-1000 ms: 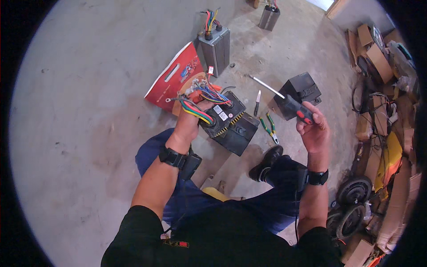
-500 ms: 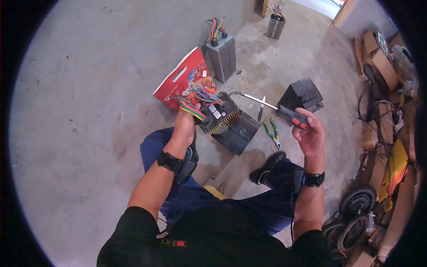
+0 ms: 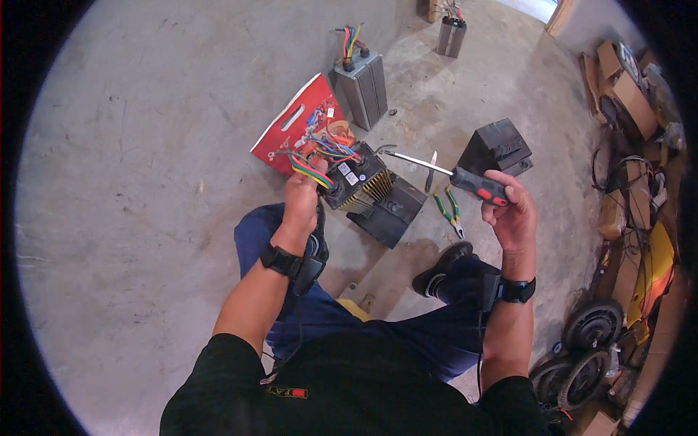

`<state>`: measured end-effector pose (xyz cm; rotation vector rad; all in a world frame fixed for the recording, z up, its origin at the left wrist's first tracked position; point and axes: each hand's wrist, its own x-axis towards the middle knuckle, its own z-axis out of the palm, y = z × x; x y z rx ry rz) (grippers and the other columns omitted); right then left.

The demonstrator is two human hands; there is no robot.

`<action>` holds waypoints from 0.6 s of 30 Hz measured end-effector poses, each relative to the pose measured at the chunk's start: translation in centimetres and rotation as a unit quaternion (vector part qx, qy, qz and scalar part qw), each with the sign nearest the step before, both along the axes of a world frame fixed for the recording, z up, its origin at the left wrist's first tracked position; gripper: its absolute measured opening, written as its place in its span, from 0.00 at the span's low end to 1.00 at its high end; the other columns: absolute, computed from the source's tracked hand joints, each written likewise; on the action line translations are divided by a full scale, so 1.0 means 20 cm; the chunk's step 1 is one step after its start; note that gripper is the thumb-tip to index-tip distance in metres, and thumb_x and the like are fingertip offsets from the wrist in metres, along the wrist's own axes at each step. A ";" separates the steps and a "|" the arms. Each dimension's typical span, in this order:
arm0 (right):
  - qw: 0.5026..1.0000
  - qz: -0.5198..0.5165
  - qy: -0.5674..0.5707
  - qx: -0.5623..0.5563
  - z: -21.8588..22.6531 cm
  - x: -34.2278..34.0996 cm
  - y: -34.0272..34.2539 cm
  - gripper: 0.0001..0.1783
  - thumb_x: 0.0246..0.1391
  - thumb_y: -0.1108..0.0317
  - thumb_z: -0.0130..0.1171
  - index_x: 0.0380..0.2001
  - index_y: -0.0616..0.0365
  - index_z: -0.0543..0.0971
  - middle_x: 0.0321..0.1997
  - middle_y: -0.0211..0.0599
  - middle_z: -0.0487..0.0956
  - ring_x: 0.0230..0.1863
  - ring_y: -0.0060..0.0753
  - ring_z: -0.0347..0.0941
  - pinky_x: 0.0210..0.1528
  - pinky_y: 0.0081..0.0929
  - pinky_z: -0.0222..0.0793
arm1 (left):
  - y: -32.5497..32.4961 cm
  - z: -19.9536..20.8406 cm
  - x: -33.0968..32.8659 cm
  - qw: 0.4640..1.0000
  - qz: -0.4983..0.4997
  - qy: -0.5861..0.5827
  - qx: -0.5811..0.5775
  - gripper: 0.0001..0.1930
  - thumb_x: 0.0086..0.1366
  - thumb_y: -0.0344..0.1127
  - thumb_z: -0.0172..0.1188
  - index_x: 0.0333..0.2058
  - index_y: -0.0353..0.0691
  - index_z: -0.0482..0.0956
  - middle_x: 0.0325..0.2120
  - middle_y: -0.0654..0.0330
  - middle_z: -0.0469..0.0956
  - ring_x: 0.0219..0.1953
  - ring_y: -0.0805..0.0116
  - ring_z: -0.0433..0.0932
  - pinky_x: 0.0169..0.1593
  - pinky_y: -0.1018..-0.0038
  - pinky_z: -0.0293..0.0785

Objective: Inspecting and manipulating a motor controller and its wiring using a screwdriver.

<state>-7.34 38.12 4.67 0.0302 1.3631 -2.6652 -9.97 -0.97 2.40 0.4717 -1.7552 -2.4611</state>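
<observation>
My left hand [image 3: 300,200] is closed around the wire end of a finned black motor controller [image 3: 368,190], its fingers partly hidden by thick coloured wires [image 3: 311,171]. A black block-shaped housing [image 3: 392,212] lies against the controller's near right side. In my right hand [image 3: 513,206] is a screwdriver [image 3: 476,184] with a black and red handle, held between thumb and fingers. Its shaft points left, with the tip close to a dark cable at the controller's upper right corner; whether they touch I cannot tell. Beneath the wires lies a red bag [image 3: 294,116] with a cut-out handle.
Green-handled pliers [image 3: 451,214] and a small dark tool [image 3: 431,174] lie right of the controller. Another black housing [image 3: 496,147] sits beyond them. Two grey finned units [image 3: 363,91] [image 3: 451,40] stand farther off. Cardboard [image 3: 631,109] and wheels [image 3: 592,325] crowd the right.
The controller has tipped slightly in my left hand, so more of its gold-edged fins show. My right hand still holds the screwdriver, its tip near the same corner.
</observation>
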 end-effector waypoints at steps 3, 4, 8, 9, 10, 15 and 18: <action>1.000 0.000 -0.005 0.001 0.01 -0.01 0.00 0.30 0.59 0.57 0.58 0.55 0.74 0.77 0.33 0.47 0.85 0.23 0.36 0.80 0.22 0.25 0.69 | 0.01 0.02 0.01 1.000 0.007 -0.004 -0.027 0.23 0.72 0.28 0.61 0.65 0.37 0.72 0.56 0.61 0.79 0.54 0.74 0.77 0.55 0.75 0.74; 1.000 0.001 -0.005 0.000 0.01 -0.01 -0.01 0.30 0.59 0.57 0.58 0.55 0.74 0.77 0.33 0.47 0.85 0.23 0.36 0.80 0.22 0.25 0.69 | 0.01 0.01 0.01 0.999 0.011 -0.003 -0.037 0.23 0.72 0.28 0.61 0.64 0.37 0.72 0.56 0.61 0.79 0.54 0.74 0.77 0.55 0.75 0.74; 1.000 0.011 0.006 -0.001 0.02 -0.01 -0.02 0.29 0.60 0.59 0.59 0.56 0.74 0.77 0.36 0.46 0.84 0.21 0.36 0.75 0.20 0.26 0.64 | 0.00 0.01 0.02 1.000 0.006 0.006 -0.021 0.20 0.72 0.28 0.61 0.62 0.37 0.75 0.53 0.63 0.81 0.52 0.74 0.78 0.54 0.75 0.74; 1.000 0.014 0.005 -0.002 0.02 -0.01 -0.02 0.28 0.60 0.59 0.58 0.56 0.74 0.77 0.36 0.46 0.84 0.21 0.36 0.75 0.20 0.26 0.64 | 0.01 0.01 0.02 1.000 0.016 0.015 -0.011 0.20 0.72 0.28 0.61 0.61 0.37 0.76 0.52 0.63 0.81 0.51 0.75 0.78 0.54 0.76 0.74; 1.000 0.016 0.005 -0.003 0.02 -0.01 -0.03 0.28 0.60 0.59 0.58 0.55 0.74 0.77 0.36 0.46 0.84 0.22 0.35 0.75 0.20 0.26 0.64 | 0.00 0.01 0.02 0.999 0.013 0.030 -0.001 0.19 0.72 0.29 0.62 0.60 0.37 0.77 0.50 0.64 0.82 0.50 0.75 0.78 0.54 0.76 0.74; 1.000 0.016 0.005 0.004 0.03 0.00 -0.03 0.28 0.60 0.59 0.58 0.55 0.74 0.77 0.35 0.45 0.84 0.22 0.35 0.75 0.20 0.26 0.64 | -0.04 0.11 0.14 0.994 0.017 -0.085 -0.071 0.14 0.72 0.30 0.62 0.54 0.37 0.81 0.45 0.64 0.83 0.44 0.76 0.80 0.50 0.77 0.76; 1.000 0.025 0.005 0.008 0.04 0.00 -0.03 0.28 0.60 0.59 0.57 0.55 0.73 0.77 0.35 0.46 0.84 0.22 0.35 0.77 0.21 0.26 0.66 | -0.02 0.20 0.30 0.957 0.060 -0.023 -0.284 0.12 0.71 0.29 0.62 0.51 0.35 0.82 0.44 0.63 0.83 0.41 0.76 0.80 0.47 0.77 0.76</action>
